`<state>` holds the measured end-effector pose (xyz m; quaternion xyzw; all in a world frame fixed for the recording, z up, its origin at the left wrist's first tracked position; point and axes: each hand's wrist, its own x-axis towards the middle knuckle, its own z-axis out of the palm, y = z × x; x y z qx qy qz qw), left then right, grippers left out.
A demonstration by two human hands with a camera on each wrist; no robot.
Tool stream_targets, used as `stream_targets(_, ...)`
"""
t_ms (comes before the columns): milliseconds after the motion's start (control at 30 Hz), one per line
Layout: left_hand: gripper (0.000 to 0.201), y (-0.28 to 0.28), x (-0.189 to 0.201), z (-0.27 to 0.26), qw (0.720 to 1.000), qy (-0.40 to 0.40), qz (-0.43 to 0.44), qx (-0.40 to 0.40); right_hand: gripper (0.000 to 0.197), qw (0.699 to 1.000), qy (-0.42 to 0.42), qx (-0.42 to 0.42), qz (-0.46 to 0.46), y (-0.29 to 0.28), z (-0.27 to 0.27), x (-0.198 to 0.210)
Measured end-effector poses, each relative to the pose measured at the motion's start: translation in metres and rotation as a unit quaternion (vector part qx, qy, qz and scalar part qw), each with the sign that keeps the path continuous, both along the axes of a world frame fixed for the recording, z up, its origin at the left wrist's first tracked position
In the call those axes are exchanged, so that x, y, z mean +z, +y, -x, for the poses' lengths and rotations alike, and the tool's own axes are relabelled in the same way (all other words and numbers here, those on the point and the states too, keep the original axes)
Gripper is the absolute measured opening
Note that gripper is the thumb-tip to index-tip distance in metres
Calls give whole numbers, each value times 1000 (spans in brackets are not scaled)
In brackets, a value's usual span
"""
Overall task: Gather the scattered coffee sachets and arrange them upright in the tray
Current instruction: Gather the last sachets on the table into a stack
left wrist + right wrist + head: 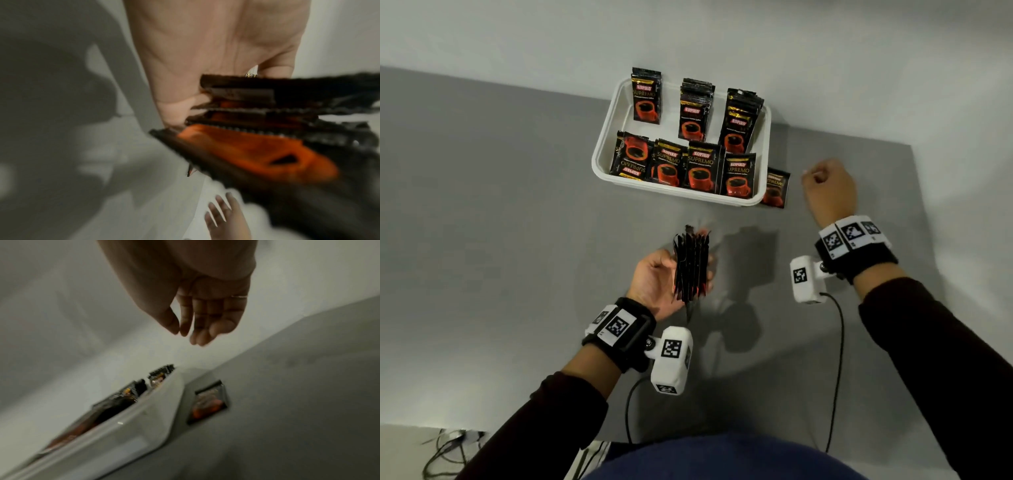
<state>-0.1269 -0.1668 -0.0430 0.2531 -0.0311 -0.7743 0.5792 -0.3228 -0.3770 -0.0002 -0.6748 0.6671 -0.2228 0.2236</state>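
Grey bench [500, 240] fills most of the head view, with a pale wall along the top of the frame. Against that wall, at upper centre, sits a white tray [604, 137] already carrying coffee sachets [700, 169]: a front row standing against its near wall and three stacks leaning behind. The sachet at the left end of the front row is upside down.

One stray sachet [775, 188] lies flat on the bench, touching or just beside the tray's right corner. The right hand [828, 193] hangs just to the right of it and holds nothing; in the right wrist view its fingers [207, 318] are relaxed, nearly straight and close together, above the tray and the stray sachet [209, 402].

Lower centre, the left hand [659, 281] holds a fanned bundle of sachets [691, 265] on edge above the bench, well apart from the tray. In the left wrist view the fingers are curled around the bundle [257, 113], though the picture is blurred and the exact hold cannot be read.

The main risk looks to be the bundle. It is splayed, not squared, so one of the smooth packets could slip from the outer edge and scatter again. Reaching for the stray sachet beside the tray corner could also nudge the tray or tip the front row. Pushing the bundle in at once might knock the leaning stacks flat.
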Motion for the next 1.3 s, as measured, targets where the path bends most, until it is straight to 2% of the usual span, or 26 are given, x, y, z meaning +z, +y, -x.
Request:
stream_targets(100,58,-2,-4,-4,1000,12,10,4,49,988,87,83,-93,-26,-3,-32)
stream_targets(233,60,-6,-7,-5,999,23,24,-2,72,961,173,186,-112,-39,-12,-53)
stream_targets(333,62,-9,-9,-6,999,23,22,-2,77,958,186,185,-120,-41,-11,-56)
stream_targets(433,63,-10,-10,-6,999,24,24,-1,88,958,164,148,-185,-41,-6,-48)
stream_targets(533,62,-11,-10,-5,999,25,22,-1,84,957,124,137,-224,-25,6,-40)
stream_targets(667,60,-10,-8,-3,999,20,25,-4,64,958,56,157,-232,9,17,-19)
stream_targets(867,58,-11,-5,-1,1000,-2,15,3,50,924,-88,255,-272,66,0,36)
stream_targets(1000,52,-10,-4,-1,1000,-8,13,8,48,906,-188,274,-264,90,-17,66)
stream_targets(1133,50,-10,0,-1,1000,-16,18,-2,45,905,-189,292,-244,105,-24,82)
stream_targets(1300,47,-10,4,4,1000,-30,-6,6,34,891,-199,300,-276,118,-33,83)
